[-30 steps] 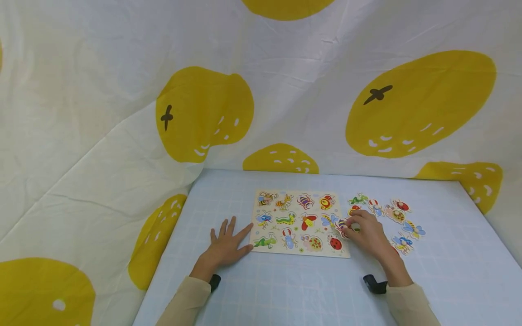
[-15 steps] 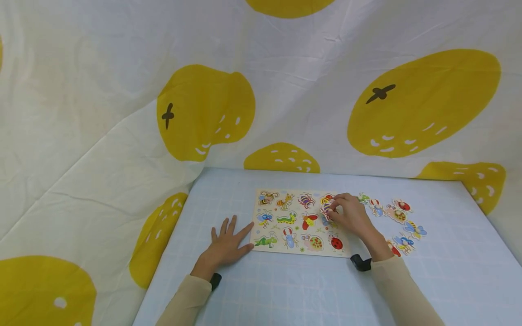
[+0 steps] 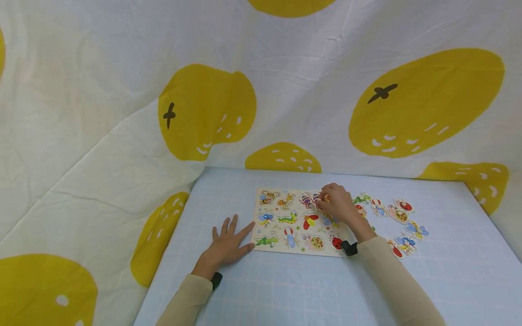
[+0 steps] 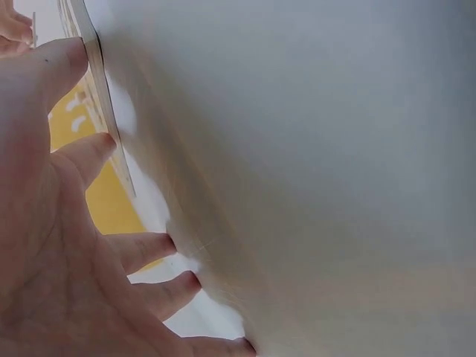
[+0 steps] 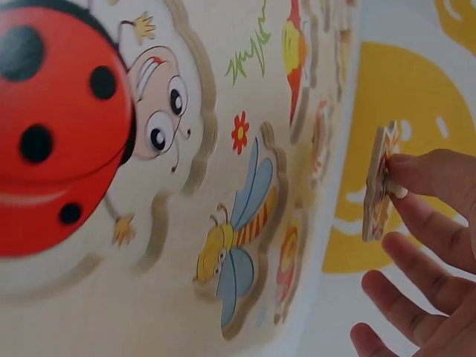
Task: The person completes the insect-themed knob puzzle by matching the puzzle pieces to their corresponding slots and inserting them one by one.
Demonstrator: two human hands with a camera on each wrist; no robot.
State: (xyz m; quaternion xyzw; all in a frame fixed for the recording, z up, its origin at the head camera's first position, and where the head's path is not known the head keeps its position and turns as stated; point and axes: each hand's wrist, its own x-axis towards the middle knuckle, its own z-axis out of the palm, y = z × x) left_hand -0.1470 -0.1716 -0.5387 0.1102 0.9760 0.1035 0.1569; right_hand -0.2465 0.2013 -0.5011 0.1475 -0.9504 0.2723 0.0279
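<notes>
A white cloth with big yellow fruit shapes hangs behind everything, at twelve o'clock from the board's centre in the head view, and falls down the nine o'clock side too. The pale blue checked table spreads beneath the work. On it lies the insect puzzle board, where it was a second ago.

The left hand sits between eight and nine o'clock with its fingers spread, thumb and index touching the board's edge and the others on the table; it has not moved. The right hand is the one that has shifted: a second ago it was at three o'clock by the board's edge, half a second ago over the top right corner, and now it is at two o'clock, reaching further in. Black wrist mounts sit on both arms.

Loose insect pieces curve around three o'clock, with the green one at the near end of the row uncovered again.

Smallest is the striped purple piece, pinched between right thumb and index, raised clear of the board. It is at one o'clock, just beside the purple beetle in the top row.
</notes>
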